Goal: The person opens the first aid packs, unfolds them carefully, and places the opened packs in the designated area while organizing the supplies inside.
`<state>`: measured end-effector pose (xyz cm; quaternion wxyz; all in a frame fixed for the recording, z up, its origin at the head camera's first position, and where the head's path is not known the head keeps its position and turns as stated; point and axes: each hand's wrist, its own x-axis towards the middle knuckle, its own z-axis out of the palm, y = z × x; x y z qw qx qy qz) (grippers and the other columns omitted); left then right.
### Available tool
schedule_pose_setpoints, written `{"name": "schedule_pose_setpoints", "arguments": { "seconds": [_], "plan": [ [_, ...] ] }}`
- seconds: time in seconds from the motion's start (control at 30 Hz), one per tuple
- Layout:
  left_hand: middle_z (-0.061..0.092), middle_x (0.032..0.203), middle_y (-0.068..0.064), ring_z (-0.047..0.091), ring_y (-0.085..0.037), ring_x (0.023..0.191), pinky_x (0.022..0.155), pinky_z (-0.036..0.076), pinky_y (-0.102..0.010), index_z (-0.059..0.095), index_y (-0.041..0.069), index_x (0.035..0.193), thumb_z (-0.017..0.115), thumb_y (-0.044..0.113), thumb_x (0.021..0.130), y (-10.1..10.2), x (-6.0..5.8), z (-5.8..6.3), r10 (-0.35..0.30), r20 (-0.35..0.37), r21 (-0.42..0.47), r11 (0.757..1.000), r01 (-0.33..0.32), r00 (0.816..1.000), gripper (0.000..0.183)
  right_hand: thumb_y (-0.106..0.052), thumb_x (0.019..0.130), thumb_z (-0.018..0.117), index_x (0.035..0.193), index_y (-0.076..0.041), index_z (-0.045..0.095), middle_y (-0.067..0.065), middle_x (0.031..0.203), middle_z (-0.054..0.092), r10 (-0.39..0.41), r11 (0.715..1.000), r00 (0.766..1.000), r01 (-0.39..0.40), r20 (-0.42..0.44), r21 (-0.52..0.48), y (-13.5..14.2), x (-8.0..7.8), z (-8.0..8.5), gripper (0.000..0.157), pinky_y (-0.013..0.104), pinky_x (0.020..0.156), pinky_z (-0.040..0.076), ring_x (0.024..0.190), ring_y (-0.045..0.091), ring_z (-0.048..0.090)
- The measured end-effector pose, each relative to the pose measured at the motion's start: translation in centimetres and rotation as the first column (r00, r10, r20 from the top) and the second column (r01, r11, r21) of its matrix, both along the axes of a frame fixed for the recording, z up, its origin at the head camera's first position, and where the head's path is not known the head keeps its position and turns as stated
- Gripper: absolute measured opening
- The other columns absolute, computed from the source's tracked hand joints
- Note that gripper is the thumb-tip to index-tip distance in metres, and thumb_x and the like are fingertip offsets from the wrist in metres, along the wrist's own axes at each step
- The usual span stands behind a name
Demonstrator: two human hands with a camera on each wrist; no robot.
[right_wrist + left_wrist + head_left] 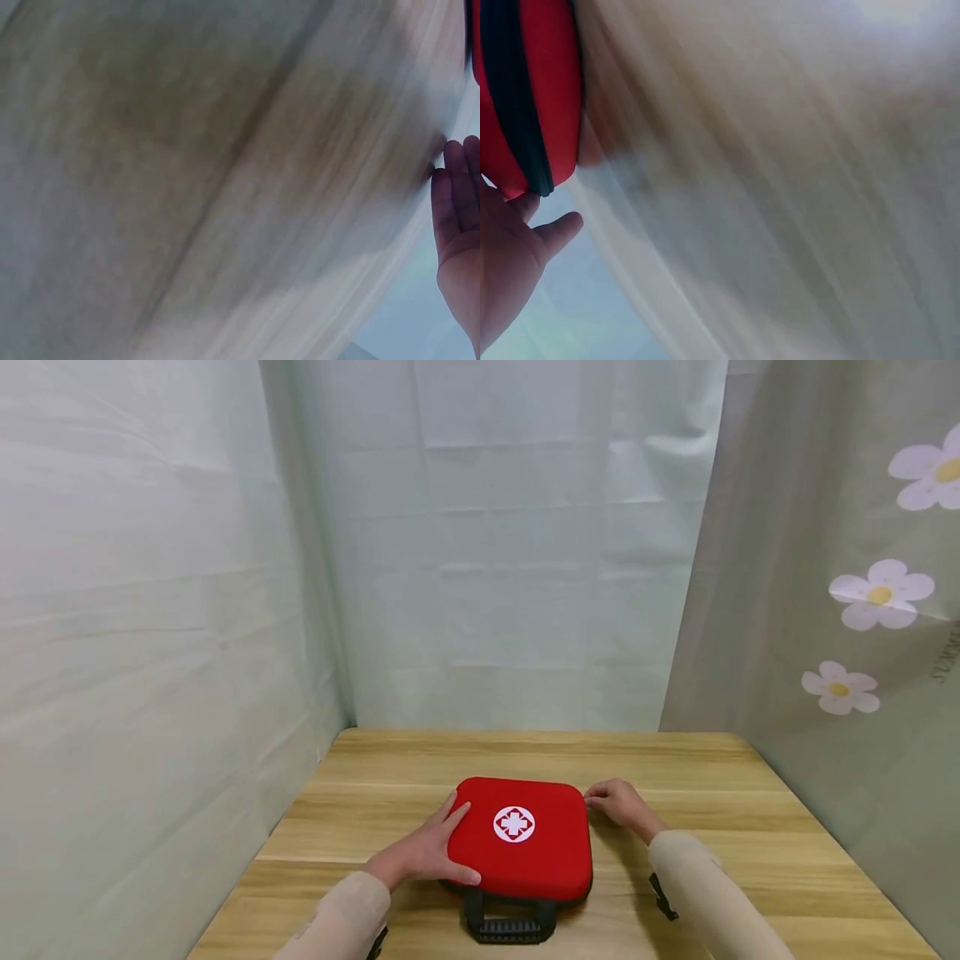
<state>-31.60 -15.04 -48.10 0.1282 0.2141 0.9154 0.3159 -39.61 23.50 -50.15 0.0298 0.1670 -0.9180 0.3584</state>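
Closed red case, contents hidden, hands at edges

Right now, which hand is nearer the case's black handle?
Left hand, on the red case at its left edge, thumb near the handle; the right hand is by the far right corner.

Smooth matt case, ribbed plastic handle, wood-grained tabletop; creased, faintly glossy curtain

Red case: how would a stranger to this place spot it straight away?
Find the wood-grained table framed by pale hanging sheets. Around its middle, toward the viewer, lies a round-cornered red case, its black handle facing the viewer. Its bright red top, bearing a round white emblem, stands out from the pale wood and sheets.
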Motion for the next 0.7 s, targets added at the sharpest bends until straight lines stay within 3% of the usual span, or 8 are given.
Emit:
{"name": "schedule_pose_setpoints", "arguments": {
  "seconds": [0.3, 0.57, 0.7],
  "plan": [
    [0.010, 0.165, -0.008, 0.029, -0.038, 0.141, 0.097, 0.046, -0.057, 0.026, 0.023, 0.158, 0.084, 0.062, 0.063, 0.1, -0.3, 0.1, 0.057, -0.036, -0.020, 0.998, -0.058, 0.998, 0.118, -0.005, 0.090, 0.071, 0.092, -0.006, 0.079, 0.005, 0.093, 0.072, -0.003, 1.000, 0.998, 0.003, -0.070, -0.005, 0.1, -0.2, 0.3, 0.008, 0.033, 0.074, 0.051, 0.085, 0.017, 0.062],
    [0.011, 0.164, -0.009, 0.031, -0.037, 0.140, 0.099, 0.045, -0.057, 0.027, 0.021, 0.158, 0.082, 0.063, 0.064, 0.2, 0.0, -0.1, 0.040, -0.056, -0.060, 0.997, -0.044, 0.998, 0.116, -0.007, 0.089, 0.073, 0.087, -0.007, 0.077, 0.002, 0.091, 0.068, 0.071, 0.997, 0.988, -0.071, -0.135, 0.010, 0.8, -0.4, -0.3, 0.005, 0.032, 0.072, 0.051, 0.083, 0.017, 0.060],
    [0.012, 0.164, -0.008, 0.032, -0.037, 0.139, 0.097, 0.046, -0.056, 0.028, 0.023, 0.158, 0.083, 0.062, 0.064, 0.5, 0.2, 0.0, 0.034, -0.060, -0.069, 0.997, -0.038, 0.998, 0.116, -0.005, 0.090, 0.071, 0.086, -0.006, 0.078, 0.002, 0.091, 0.066, 0.140, 0.990, 0.980, -0.144, -0.144, -0.013, 1.6, -0.1, -0.4, 0.007, 0.028, 0.072, 0.052, 0.084, 0.017, 0.060]
  ]
}}
